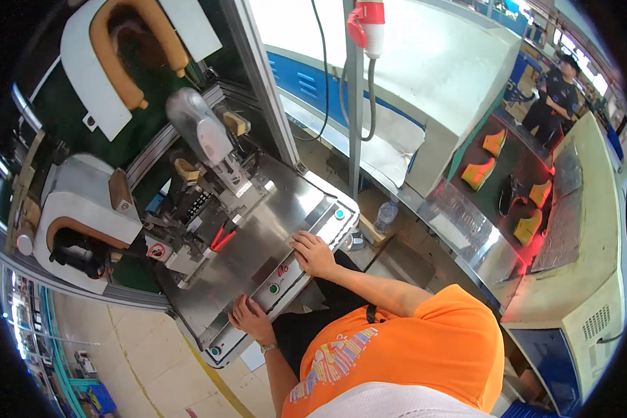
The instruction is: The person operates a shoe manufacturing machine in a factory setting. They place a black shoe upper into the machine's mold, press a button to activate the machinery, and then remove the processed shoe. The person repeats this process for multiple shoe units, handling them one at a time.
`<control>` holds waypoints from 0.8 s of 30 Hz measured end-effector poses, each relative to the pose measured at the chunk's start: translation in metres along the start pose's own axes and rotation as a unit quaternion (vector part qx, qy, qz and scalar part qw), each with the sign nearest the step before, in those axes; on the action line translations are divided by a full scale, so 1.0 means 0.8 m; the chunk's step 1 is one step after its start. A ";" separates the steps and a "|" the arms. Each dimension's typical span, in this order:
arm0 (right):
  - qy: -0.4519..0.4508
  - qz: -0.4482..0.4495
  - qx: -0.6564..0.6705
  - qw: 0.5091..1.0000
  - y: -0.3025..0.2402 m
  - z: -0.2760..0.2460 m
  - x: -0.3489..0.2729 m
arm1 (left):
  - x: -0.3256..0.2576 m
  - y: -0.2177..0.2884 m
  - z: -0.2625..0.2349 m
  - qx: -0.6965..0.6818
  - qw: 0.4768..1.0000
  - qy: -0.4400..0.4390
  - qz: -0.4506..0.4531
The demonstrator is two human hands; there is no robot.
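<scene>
My left hand [252, 320] rests on the front strip of a steel machine table [280, 209], its fingers laid over the edge near a green button [274, 288]. Farther right along the same strip, my right hand [314, 253] lies with its fingers stretched onto the metal. Neither holds anything. Behind them, a white shoe-shaped piece [213, 139] stands in the machine's clamp [235, 182], its upper end blurred. Red-handled pliers [221, 239] lie beside the left clamp unit. A curved brown pad [104, 42] sits in a white frame above.
To the right, a conveyor [491, 198] carries yellow-orange shoe uppers [527, 227] under red light. A grey post [354, 104] with a red-and-white plug [366, 28] stands beyond the table. A plastic bottle [386, 216] is beside it. Another person [559, 97] stands far right.
</scene>
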State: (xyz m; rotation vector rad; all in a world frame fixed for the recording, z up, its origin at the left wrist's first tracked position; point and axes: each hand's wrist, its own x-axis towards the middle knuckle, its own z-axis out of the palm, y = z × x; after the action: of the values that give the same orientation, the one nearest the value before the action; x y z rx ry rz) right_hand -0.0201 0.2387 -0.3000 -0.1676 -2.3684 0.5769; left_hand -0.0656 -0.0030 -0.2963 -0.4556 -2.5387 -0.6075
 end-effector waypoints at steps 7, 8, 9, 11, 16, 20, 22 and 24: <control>0.014 -0.003 0.005 1.000 -0.001 0.001 0.002 | -0.001 -0.001 0.001 -0.008 1.000 -0.001 -0.008; 0.015 -0.004 0.005 1.000 -0.001 0.001 0.002 | -0.001 -0.001 0.001 -0.006 1.000 0.002 -0.009; 0.016 -0.005 0.005 1.000 -0.001 0.001 0.002 | -0.002 -0.001 0.001 -0.005 1.000 0.005 -0.010; 0.018 -0.006 0.006 1.000 -0.001 0.001 0.002 | -0.002 -0.001 0.002 -0.004 1.000 0.010 -0.009; 0.014 -0.005 -0.006 1.000 -0.002 0.001 0.002 | -0.001 -0.002 0.002 -0.011 1.000 0.009 -0.005; 0.016 -0.001 0.002 1.000 -0.002 0.002 0.002 | 0.000 -0.001 0.000 -0.010 1.000 0.011 -0.010; 0.017 0.005 0.009 1.000 -0.003 0.003 0.002 | 0.000 0.000 -0.001 -0.011 1.000 0.008 -0.016; 0.014 0.007 0.009 1.000 -0.003 0.003 0.001 | 0.000 0.001 -0.001 -0.010 1.000 0.009 -0.015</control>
State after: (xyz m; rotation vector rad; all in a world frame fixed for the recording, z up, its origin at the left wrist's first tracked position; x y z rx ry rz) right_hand -0.0225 0.2361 -0.2999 -0.1834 -2.3355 0.5975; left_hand -0.0647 -0.0030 -0.2953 -0.4184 -2.5290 -0.6446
